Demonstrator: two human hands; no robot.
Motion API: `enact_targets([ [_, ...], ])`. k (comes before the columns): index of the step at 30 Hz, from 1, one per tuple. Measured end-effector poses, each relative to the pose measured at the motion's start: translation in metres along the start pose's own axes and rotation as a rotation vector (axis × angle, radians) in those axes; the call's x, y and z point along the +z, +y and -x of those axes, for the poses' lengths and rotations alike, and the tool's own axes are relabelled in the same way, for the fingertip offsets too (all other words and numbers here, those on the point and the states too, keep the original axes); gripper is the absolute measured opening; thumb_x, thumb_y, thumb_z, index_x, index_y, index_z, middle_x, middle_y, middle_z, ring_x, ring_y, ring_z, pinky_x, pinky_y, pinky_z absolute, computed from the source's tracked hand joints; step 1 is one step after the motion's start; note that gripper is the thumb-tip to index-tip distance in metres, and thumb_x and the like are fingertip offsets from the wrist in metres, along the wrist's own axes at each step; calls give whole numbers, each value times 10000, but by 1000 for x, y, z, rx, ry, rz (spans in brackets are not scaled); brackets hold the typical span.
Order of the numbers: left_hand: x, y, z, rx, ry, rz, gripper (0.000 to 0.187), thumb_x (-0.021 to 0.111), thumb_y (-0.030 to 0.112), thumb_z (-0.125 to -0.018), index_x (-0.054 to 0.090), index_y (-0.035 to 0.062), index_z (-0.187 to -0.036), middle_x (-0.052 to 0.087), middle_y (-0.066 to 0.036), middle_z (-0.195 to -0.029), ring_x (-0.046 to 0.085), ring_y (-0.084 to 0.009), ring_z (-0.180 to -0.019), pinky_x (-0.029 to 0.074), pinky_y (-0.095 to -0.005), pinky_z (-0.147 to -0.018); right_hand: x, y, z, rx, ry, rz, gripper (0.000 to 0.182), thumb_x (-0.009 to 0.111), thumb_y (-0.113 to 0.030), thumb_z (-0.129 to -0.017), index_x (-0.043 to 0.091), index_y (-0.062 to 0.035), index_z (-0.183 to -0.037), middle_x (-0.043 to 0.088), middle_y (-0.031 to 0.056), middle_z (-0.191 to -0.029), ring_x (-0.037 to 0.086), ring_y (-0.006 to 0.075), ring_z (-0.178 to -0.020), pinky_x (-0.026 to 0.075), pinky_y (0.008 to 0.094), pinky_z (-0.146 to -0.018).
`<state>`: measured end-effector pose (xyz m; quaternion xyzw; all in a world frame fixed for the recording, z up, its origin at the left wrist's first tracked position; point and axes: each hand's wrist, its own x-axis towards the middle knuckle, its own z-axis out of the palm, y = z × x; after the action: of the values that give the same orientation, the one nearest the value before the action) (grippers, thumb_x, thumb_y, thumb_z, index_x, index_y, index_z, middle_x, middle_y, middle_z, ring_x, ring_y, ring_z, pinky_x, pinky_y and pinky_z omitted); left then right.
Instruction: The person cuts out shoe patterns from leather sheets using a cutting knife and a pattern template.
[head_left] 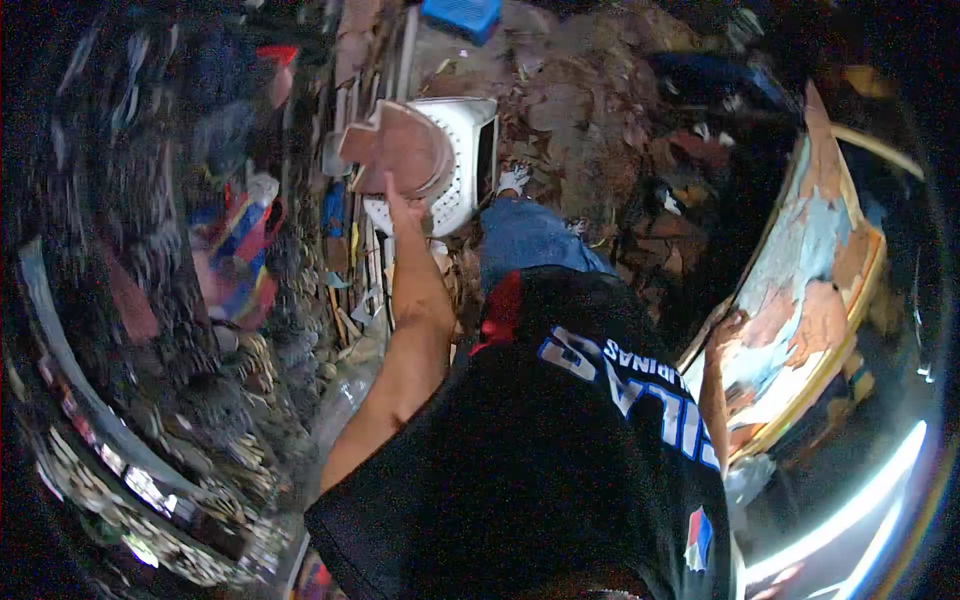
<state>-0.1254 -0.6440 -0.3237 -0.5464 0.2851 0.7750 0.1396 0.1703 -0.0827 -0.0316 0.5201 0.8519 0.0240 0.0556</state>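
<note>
Over a white perforated plastic stool [462, 190], the left hand [408, 208] appears to pinch the near edge of a brown cut-out sheet [402, 150] — probably light and stiff, best held by its rim. The right hand [729, 328] is beside a peeling painted board [797, 255] — its grip cannot be told.

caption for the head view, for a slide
Left hand touching flat brown cut pieces over a white perforated plastic seat.

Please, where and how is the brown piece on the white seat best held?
Probably by its near edge, coming from the person's side, with a flat pinch: the brown piece looks broad and flat over the white seat, and that edge faces the body. The left hand is at this edge.
</note>
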Motion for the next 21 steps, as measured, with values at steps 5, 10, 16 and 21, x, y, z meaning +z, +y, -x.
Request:
enact_targets([
  [5,11,16,-2,133,-38,-58,588,720,509,-788,549,128,-1202,612,-30,-1110,521,-114,-634,290,-176,-383,19,26,-8,-49,58,-7,280,421,-330,-997,497,-225,-1245,653,248,-959,633,455,-772,486,531,-658],
  [10,58,29,36,209,12,-172,509,738,442,-800,566,148,-1178,620,-8,-1041,511,-99,-613,300,-194,-376,38,49,-17,-279,143,-31,264,469,-243,-972,508,-192,-1228,648,228,-1010,642,418,-852,502,513,-695],
  [16,187,-10,102,489,-487,-583,657,643,334,-906,376,37,-1428,462,-144,-1413,456,-302,-1282,376,-503,-1078,15,22,-13,-454,261,-87,300,488,-231,-941,542,-44,-1169,657,220,-895,622,427,-769,494,497,-690],
  [21,308,-100,218,44,-944,-305,637,625,344,-903,392,62,-1425,477,-131,-1412,465,-306,-1284,377,-508,-1080,-84,-37,2,13,-267,-308,304,532,-302,-936,593,-43,-1084,646,222,-928,639,395,-843,513,487,-718],
])
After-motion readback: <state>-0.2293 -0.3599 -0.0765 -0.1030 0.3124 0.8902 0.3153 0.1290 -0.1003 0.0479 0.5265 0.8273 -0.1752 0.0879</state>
